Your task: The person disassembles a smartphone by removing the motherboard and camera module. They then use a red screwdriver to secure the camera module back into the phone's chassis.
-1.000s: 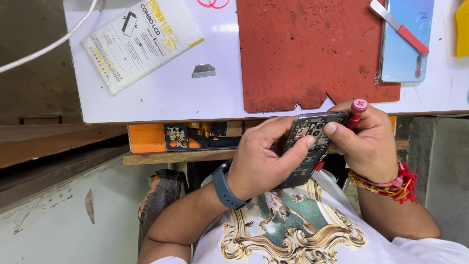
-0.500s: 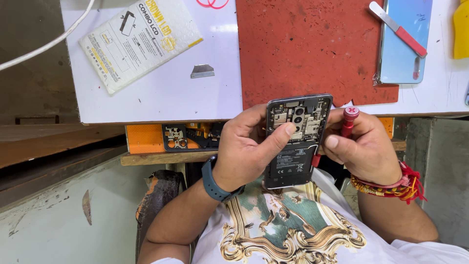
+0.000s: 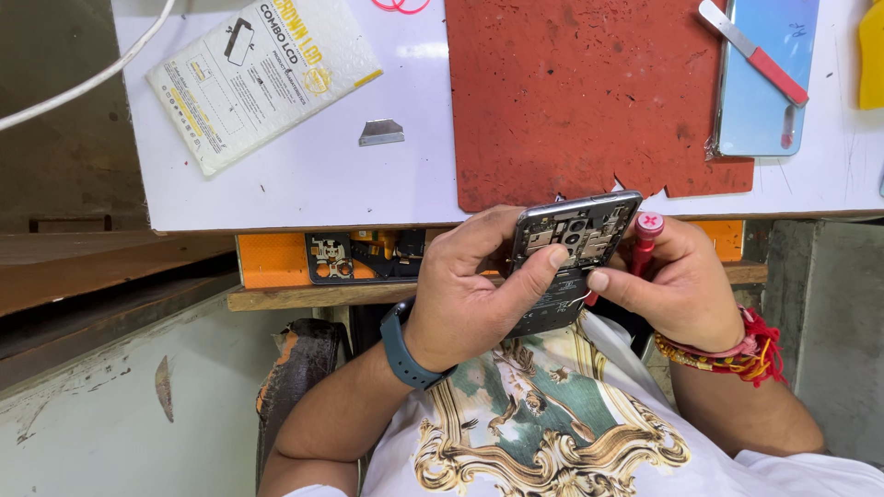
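Note:
My left hand (image 3: 483, 290) grips an opened phone (image 3: 571, 244) with its back cover off, so the camera module and circuit parts show. The phone is held upright just below the table edge, above my lap. My right hand (image 3: 681, 285) holds a red-handled screwdriver (image 3: 645, 237) against the phone's right side, with the forefinger resting on the phone's lower part. A blue band is on my left wrist, and red threads circle my right wrist.
On the white table (image 3: 313, 184) lie a red work mat (image 3: 580, 92), a white packaged part (image 3: 262, 74), a small metal pick (image 3: 380, 132), a light blue phone back cover (image 3: 764, 78) with a red-handled tool (image 3: 755, 55) on it, and a white cable (image 3: 83, 78). An orange shelf (image 3: 276, 258) holds phone parts.
The phone has been turned from a tilted pose to upright and lifted slightly toward the table edge. Both hands stayed on it, the right still holding the screwdriver.

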Demonstrator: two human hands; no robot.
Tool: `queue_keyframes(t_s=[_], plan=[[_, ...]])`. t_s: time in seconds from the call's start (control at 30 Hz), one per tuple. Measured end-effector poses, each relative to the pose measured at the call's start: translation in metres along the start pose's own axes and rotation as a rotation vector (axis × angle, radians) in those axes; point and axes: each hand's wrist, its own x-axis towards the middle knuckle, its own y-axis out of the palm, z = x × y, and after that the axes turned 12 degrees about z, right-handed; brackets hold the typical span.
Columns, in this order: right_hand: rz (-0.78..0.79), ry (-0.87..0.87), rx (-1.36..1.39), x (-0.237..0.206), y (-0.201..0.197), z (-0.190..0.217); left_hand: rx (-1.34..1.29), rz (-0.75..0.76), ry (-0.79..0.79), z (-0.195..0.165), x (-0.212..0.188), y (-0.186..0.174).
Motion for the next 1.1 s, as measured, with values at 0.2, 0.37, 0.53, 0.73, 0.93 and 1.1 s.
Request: queue_keyframes(t_s=[0.2, 0.37, 0.53, 0.73, 0.93, 1.1], plan=[[-0.043, 0.001, -0.053, -0.002, 0.003, -0.001, 0.036, 0.001, 0.054, -0.002, -0.003, 0.001], [-0.063, 0.01, -0.095, -0.005, 0.002, -0.003, 0.078, 0.02, 0.09, -0.005, -0.005, 0.002], [-0.113, -0.022, -0.062, -0.006, 0.009, -0.004, 0.195, 0.028, 0.13, -0.009, -0.006, 0.002], [-0.111, -0.059, -0.049, -0.003, 0.014, 0.003, 0.212, 0.053, 0.128, -0.014, -0.008, 0.005], [-0.119, -0.108, -0.143, 0.0, 0.019, 0.006, 0.227, 0.073, 0.225, -0.015, -0.008, 0.006], [-0.135, -0.099, -0.267, -0.005, 0.017, 0.006, 0.241, 0.076, 0.265, -0.018, -0.01, 0.005]])
